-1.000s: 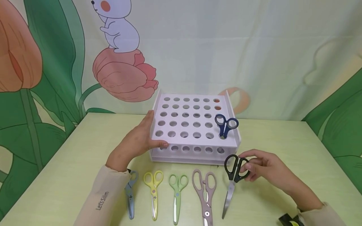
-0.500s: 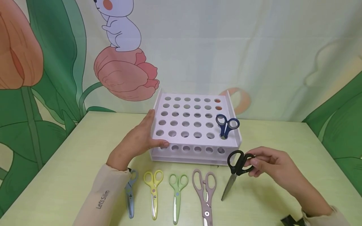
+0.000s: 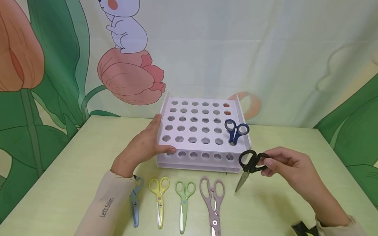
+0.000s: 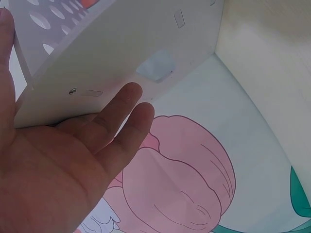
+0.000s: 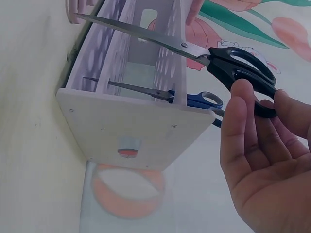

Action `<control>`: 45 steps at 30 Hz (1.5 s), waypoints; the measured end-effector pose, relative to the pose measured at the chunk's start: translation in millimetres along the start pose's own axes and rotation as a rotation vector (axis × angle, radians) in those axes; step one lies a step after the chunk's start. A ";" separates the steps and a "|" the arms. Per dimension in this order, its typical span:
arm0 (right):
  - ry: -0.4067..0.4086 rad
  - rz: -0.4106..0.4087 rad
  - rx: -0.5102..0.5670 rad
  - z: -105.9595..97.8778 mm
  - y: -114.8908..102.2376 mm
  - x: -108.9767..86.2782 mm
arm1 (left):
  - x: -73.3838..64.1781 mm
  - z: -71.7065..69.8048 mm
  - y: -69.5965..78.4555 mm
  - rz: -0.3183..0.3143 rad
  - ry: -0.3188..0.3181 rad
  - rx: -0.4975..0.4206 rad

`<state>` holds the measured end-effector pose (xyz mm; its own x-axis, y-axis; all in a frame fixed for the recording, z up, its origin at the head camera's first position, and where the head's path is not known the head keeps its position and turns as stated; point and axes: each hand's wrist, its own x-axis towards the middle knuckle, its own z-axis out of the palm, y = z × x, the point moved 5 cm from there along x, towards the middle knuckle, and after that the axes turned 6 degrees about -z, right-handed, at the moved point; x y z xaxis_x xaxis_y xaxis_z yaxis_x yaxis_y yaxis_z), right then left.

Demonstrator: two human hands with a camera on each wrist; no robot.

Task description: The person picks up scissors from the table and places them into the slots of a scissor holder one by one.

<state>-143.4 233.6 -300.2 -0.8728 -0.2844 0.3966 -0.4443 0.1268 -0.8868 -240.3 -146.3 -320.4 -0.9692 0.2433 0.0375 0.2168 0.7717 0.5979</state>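
Observation:
My right hand (image 3: 290, 165) pinches one handle loop of the black scissors (image 3: 250, 165), blades pointing down and to the left above the table. The right wrist view shows these scissors (image 5: 238, 68) in front of the rack's right end, apart from it. My left hand (image 3: 140, 144) rests against the left side of the white rack (image 3: 199, 146), thumb over its front edge. In the left wrist view the fingers (image 4: 119, 104) lie fairly straight along the side panel (image 4: 116, 73). Dark blue scissors (image 3: 235, 131) stand in a front right hole of the rack, handles up.
Blue (image 3: 135, 203), yellow (image 3: 159, 200), green (image 3: 184, 206) and mauve scissors (image 3: 213, 203) lie in a row on the table (image 3: 73, 183) before the rack. A black object (image 3: 304, 228) is by my right sleeve. A printed curtain (image 3: 206, 49) hangs behind.
My right hand has raised the black scissors and moved slightly right and toward the rack, their blade tips rising from the table. The left hand and rack have stayed put.

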 end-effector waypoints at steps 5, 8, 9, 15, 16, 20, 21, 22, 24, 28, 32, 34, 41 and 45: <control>0.032 -0.002 -0.008 0.8 -3.2 3.6 | -0.1 -0.6 -0.8 0.005 0.002 0.003; 0.052 -0.009 -0.009 1.8 -6.3 6.1 | -0.2 -0.8 -0.4 0.004 0.001 0.006; 0.057 -0.011 -0.011 2.2 -7.6 7.1 | -0.2 -0.8 -0.4 0.002 0.000 0.008; 0.075 -0.015 -0.027 6.3 -15.9 14.3 | 0.2 -0.4 0.0 -0.001 0.002 0.015; 0.078 -0.017 -0.029 7.0 -17.2 15.6 | 0.4 -0.4 0.3 0.000 0.003 0.015; 0.095 -0.036 -0.023 9.9 -22.6 21.4 | 0.1 -0.5 1.1 0.004 0.006 0.013; 0.100 -0.044 -0.017 10.6 -24.0 22.9 | 0.0 -0.5 1.3 0.004 0.007 0.011; 0.106 -0.051 -0.010 11.4 -25.3 24.5 | 0.0 -0.5 1.5 0.006 0.007 0.010; 0.117 -0.065 0.010 13.0 -28.0 27.9 | -0.4 -0.5 1.8 0.006 0.006 0.008; 0.131 -0.091 0.047 16.2 -33.6 34.7 | -1.0 -0.4 1.8 0.010 0.006 0.010; 0.130 -0.135 0.073 19.7 -39.6 41.7 | -1.0 -0.4 1.0 0.011 0.009 0.013; 0.130 -0.157 0.084 21.6 -42.3 45.3 | -0.6 -0.2 0.5 0.010 0.010 0.009; 0.146 -0.214 0.168 29.5 -50.6 57.2 | -0.3 -0.1 0.7 0.009 0.009 0.009; 0.151 -0.243 0.208 33.1 -55.2 64.1 | -0.1 -0.5 0.7 0.006 0.010 0.017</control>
<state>-168.1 177.0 -233.7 -0.7732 -0.1371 0.6192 -0.6060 -0.1280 -0.7851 -240.1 -146.1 -319.6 -0.9690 0.2422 0.0493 0.2246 0.7798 0.5844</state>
